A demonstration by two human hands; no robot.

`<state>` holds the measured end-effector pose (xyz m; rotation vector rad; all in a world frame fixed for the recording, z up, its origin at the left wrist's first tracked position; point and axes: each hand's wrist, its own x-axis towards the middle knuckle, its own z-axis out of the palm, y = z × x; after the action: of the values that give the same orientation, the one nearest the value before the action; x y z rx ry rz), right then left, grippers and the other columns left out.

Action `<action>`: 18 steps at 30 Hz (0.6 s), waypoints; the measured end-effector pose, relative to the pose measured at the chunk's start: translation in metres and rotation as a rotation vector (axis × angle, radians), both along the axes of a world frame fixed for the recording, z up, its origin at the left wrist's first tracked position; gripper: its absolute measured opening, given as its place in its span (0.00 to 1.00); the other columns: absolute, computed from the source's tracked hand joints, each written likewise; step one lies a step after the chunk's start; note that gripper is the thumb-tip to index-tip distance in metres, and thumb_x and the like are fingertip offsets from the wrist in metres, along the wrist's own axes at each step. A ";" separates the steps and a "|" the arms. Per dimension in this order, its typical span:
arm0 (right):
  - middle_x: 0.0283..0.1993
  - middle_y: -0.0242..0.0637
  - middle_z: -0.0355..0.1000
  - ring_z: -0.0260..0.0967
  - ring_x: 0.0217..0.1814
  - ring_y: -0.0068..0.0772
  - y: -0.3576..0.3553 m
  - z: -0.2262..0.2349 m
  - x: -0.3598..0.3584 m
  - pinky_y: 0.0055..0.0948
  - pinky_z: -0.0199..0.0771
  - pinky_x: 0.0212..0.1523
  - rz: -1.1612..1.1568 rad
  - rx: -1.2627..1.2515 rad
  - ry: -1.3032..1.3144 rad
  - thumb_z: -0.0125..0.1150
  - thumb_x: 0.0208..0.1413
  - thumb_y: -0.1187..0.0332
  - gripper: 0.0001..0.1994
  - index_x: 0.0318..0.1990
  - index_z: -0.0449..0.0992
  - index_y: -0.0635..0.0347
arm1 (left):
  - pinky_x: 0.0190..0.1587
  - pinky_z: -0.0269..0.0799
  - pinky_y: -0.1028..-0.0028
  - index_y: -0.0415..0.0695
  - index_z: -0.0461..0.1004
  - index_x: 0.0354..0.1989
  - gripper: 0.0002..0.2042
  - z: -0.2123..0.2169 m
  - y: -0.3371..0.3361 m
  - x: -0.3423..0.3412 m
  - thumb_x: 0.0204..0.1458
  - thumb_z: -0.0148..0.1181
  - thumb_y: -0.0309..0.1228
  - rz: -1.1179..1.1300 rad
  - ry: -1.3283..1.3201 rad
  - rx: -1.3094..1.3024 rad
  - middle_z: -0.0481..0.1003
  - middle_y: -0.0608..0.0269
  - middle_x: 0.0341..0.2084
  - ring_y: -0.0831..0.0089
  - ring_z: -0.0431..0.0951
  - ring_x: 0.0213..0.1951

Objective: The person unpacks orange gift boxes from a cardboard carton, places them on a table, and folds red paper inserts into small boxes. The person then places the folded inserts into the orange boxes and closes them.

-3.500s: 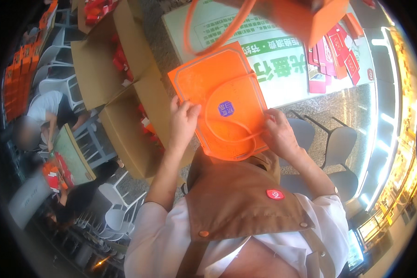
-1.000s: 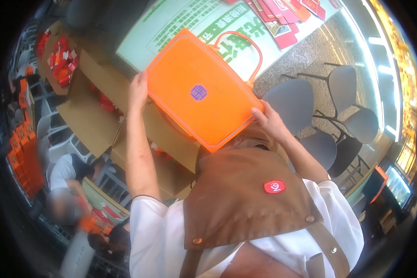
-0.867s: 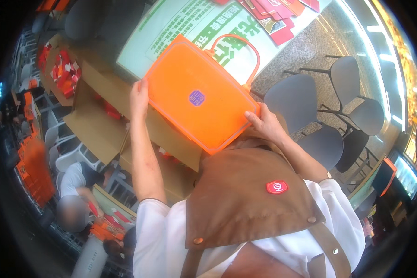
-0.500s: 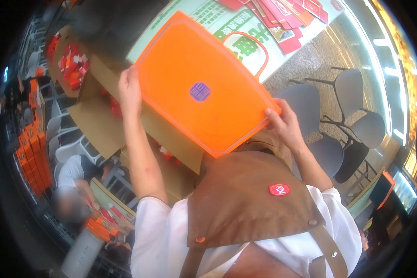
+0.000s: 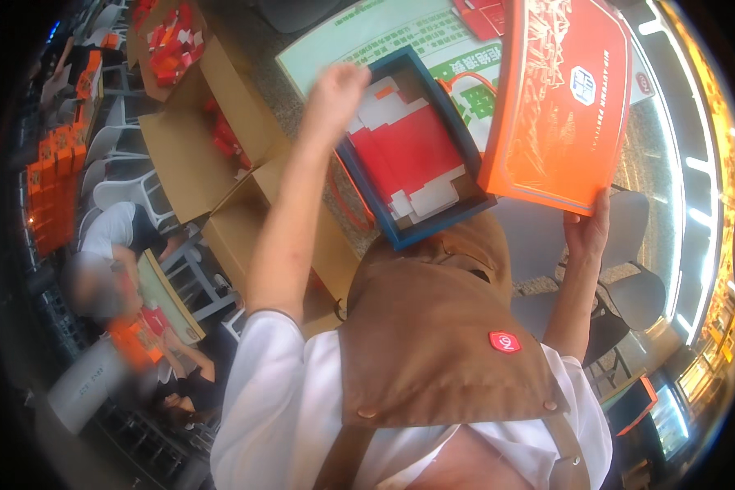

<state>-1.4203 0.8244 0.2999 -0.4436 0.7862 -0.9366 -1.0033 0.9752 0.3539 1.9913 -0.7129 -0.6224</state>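
An opened blue-rimmed gift box [image 5: 449,223] lies tilted before me, with flat red and white cardboard pieces [image 5: 408,151] stacked inside. Its orange lid [image 5: 539,139], bearing a small blue emblem, is held up to the right of the box. My right hand [image 5: 588,229] grips the lid by its lower right corner. My left hand [image 5: 335,98] is beside the far left edge of the box, its fingers curled and smeared by motion; whether it touches the rim is unclear. An orange cord handle [image 5: 469,77] loops out from the box's far right side.
The box overlaps a white-and-green printed tabletop [image 5: 327,53] with red packets [image 5: 479,18] at its far edge. Open cartons [image 5: 180,155] holding red pieces stand at left. Grey chairs [image 5: 527,237] are on the right. Farther left, a person [image 5: 110,241] works at another table.
The orange lid has come off the box and moved right with my right hand, uncovering the cardboard pieces. My left hand has left the lid and shifted right and up.
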 end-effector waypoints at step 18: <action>0.47 0.31 0.76 0.72 0.36 0.19 0.007 -0.043 -0.008 0.17 0.66 0.24 0.018 0.085 -0.096 0.52 0.67 0.56 0.18 0.57 0.70 0.57 | 0.61 0.65 0.59 0.30 0.71 0.52 0.42 -0.098 -0.031 -0.008 0.46 0.64 0.62 0.083 -0.506 0.826 0.73 0.37 0.52 0.48 0.71 0.57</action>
<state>-1.4286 0.8315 0.2564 -0.3286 0.7303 -0.8980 -1.0113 0.9440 0.2563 2.9936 -0.7217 -0.3826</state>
